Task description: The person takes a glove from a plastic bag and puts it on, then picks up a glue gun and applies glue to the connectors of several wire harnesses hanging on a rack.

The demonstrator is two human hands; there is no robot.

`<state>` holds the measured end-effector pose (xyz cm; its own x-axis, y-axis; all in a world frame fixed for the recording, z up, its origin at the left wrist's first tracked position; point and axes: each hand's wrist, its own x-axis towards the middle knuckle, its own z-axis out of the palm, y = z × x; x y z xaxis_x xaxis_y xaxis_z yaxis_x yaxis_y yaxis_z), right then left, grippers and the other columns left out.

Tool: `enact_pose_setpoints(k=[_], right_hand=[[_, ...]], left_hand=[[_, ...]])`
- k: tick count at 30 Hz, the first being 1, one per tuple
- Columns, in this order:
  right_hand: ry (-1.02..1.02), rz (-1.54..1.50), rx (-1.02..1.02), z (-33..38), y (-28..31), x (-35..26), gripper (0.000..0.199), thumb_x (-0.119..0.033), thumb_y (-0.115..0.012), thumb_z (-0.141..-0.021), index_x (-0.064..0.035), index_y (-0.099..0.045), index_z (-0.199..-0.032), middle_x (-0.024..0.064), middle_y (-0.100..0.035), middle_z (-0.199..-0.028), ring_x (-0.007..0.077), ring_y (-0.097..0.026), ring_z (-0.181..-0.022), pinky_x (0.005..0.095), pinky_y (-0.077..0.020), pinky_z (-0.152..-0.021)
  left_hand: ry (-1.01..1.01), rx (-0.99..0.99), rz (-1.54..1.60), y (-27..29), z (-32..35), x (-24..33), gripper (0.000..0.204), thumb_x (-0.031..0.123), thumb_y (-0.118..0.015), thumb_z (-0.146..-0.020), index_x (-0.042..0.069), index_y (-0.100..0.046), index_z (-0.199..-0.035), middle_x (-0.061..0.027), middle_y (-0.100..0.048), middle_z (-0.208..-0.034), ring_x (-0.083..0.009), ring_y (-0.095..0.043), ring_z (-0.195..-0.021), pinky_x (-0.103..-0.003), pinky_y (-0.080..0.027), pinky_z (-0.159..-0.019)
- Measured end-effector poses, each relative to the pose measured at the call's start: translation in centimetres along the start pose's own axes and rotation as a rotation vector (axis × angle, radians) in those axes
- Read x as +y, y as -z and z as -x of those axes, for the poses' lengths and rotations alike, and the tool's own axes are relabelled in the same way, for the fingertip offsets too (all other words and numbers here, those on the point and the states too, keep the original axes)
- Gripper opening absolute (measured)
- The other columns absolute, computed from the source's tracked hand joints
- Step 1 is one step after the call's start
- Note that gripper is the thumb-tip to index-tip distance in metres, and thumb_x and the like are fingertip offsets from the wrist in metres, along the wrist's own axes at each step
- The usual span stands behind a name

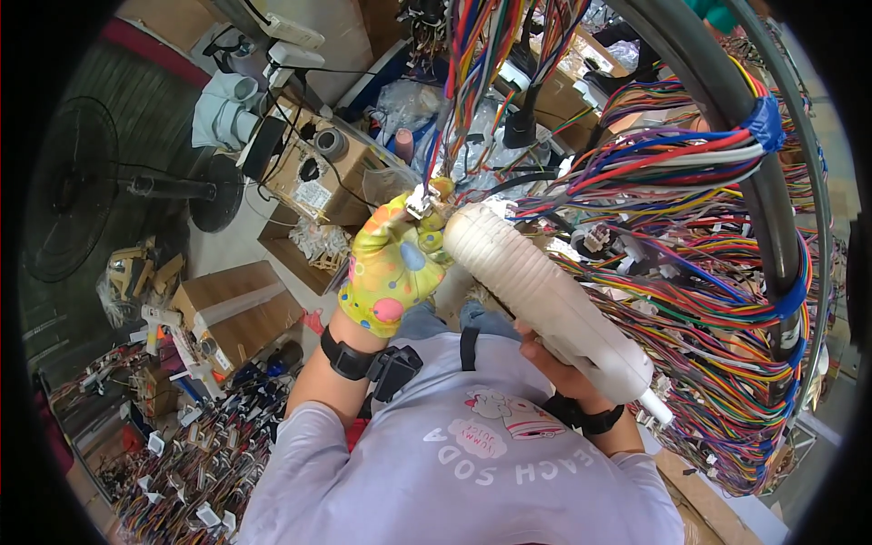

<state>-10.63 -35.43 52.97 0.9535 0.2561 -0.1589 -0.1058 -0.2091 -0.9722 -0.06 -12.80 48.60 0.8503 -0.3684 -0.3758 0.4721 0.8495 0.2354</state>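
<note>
1. My view comes from the left of two wide fisheye cameras worn on my head, facing down, upright and unmirrored.
2. My pale lavender T-shirt (391, 436) fills six o'clock, close beneath the lens.
3. Near the centre, my gloved left hand (392, 265) lies toward nine o'clock, my right hand (550, 363) between four and five.
4. Between nine and ten o'clock, a pedestal fan (163, 187) shows farther off, near the curved rim.
</note>
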Motion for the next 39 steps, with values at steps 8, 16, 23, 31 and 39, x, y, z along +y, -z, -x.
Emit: enact_pose_setpoints(k=[8, 16, 23, 31, 39], right_hand=[[-0.113, -0.147, 0.092, 0.2, -0.6, -0.2, 0.027, -0.003, -0.066, -0.082, -0.0033, -0.058, -0.107, 0.0042, -0.061, -0.095, 0.0132, -0.058, -0.087, 0.0258, -0.0472, -0.076], [-0.013, 0.103, 0.069, -0.5, -0.3, -1.2, 0.022, -0.002, -0.067, -0.080, -0.0034, -0.061, -0.102, 0.0042, -0.063, -0.092, 0.0133, -0.059, -0.083, 0.0264, -0.0483, -0.073], [-0.096, -0.010, 0.097, -0.5, -0.9, -1.6, 0.025, -0.002, -0.067, -0.080, -0.0028, -0.060, -0.104, 0.0043, -0.063, -0.092, 0.0134, -0.060, -0.083, 0.0266, -0.0487, -0.073], [-0.049, 0.073, 0.066, 0.1, -0.4, -0.1, 0.023, -0.003, -0.066, -0.080, -0.0030, -0.060, -0.102, 0.0045, -0.063, -0.091, 0.0141, -0.060, -0.082, 0.0272, -0.0485, -0.072], [-0.029, -0.017, 0.108, 0.0, -0.8, -1.1, 0.023, -0.004, -0.066, -0.080, -0.0038, -0.061, -0.102, 0.0047, -0.063, -0.090, 0.0152, -0.060, -0.082, 0.0277, -0.0484, -0.073]], left_hand=[[0.074, -0.251, 0.161, 2.2, -0.5, 0.1, 0.046, 0.029, -0.054, -0.087, -0.001, -0.052, -0.122, -0.0134, -0.058, -0.118, -0.0239, -0.055, -0.108, -0.040, -0.044, -0.094], [-0.066, 0.034, -0.142, -0.4, 0.4, -0.1, 0.052, 0.024, -0.059, -0.080, -0.003, -0.050, -0.123, -0.0051, -0.064, -0.090, -0.0120, -0.056, -0.072, -0.027, -0.044, -0.069], [-0.001, 0.013, -0.010, 0.0, 0.2, 0.0, 0.051, 0.025, -0.059, -0.080, -0.003, -0.050, -0.122, -0.0048, -0.064, -0.088, -0.0116, -0.054, -0.067, -0.026, -0.043, -0.067], [-0.160, 0.017, -0.336, 0.9, 0.6, 0.1, 0.042, 0.025, -0.054, -0.086, -0.001, -0.054, -0.120, -0.0129, -0.059, -0.116, -0.0233, -0.056, -0.106, -0.039, -0.044, -0.095], [0.062, -0.183, 0.185, 1.0, -0.1, -0.1, 0.043, 0.026, -0.053, -0.085, -0.001, -0.055, -0.118, -0.0144, -0.060, -0.113, -0.0265, -0.057, -0.104, -0.043, -0.045, -0.093]])
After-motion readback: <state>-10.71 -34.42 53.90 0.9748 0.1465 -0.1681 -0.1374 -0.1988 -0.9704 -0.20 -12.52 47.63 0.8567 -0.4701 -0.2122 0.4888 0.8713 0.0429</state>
